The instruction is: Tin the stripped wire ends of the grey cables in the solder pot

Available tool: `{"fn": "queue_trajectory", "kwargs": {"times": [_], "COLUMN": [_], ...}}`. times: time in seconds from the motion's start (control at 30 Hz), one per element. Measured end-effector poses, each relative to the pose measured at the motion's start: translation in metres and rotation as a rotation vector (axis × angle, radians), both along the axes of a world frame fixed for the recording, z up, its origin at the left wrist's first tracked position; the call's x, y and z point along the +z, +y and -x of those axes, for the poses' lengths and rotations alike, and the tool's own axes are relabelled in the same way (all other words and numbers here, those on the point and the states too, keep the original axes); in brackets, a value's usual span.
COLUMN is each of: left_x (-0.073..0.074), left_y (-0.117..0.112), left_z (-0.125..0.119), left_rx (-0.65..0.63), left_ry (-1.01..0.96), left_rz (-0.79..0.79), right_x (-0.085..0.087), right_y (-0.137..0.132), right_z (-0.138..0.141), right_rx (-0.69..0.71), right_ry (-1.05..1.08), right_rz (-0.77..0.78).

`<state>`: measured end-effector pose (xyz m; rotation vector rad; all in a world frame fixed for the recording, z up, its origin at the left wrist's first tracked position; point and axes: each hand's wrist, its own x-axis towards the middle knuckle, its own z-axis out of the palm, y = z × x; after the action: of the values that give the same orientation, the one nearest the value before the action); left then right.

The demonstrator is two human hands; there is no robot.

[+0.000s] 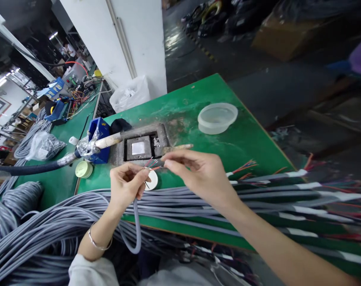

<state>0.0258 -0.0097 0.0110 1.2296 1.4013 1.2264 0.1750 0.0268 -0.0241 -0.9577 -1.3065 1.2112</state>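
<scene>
My left hand (129, 182) is closed round the end of a grey cable (137, 228), which loops down below the fingers. Thin coloured wires (152, 163) fan out from that end toward the right. My right hand (200, 169) has thumb and forefinger pinched close to the wire tips; what lies between them is too small to make out. Just behind the wires is a small round white dish (152, 181), partly covered by my left fingers. Beyond both hands sits a dirty solder pot (122, 153) with a shiny silver square in its middle.
Long grey cables (174, 202) with stripped, coloured ends run across the front of the green table (186, 95). A fume hose (109, 141) reaches the pot beside a blue bin (100, 155). A clear plastic tub (217, 118) and a pale round container (83, 169) stand nearby.
</scene>
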Motion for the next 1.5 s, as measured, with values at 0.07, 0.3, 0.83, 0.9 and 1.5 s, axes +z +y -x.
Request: {"fn": "queue_trajectory", "kwargs": {"times": [0.07, 0.3, 0.83, 0.9, 1.5], "left_x": [-0.001, -0.003, -0.008, -0.010, -0.020], "left_y": [-0.003, -0.009, -0.010, -0.009, -0.031], "left_z": [-0.002, -0.007, 0.003, 0.006, -0.011], "left_rx": [0.013, 0.051, -0.263, -0.270, 0.058], "left_ry": [-0.038, -0.097, -0.266, -0.392, -0.375], "left_rz": [-0.006, -0.023, 0.194, 0.191, 0.158], "right_x": [0.002, 0.005, 0.003, 0.002, 0.005], "right_y": [-0.001, -0.003, -0.005, -0.006, -0.011], "right_z": [0.000, 0.002, 0.002, 0.004, 0.003], "right_rx": [0.131, 0.294, 0.183, 0.208, 0.223], "right_ry": [0.006, 0.071, 0.051, -0.001, -0.067], "right_rz": [0.019, 0.048, -0.036, -0.050, -0.214]}}
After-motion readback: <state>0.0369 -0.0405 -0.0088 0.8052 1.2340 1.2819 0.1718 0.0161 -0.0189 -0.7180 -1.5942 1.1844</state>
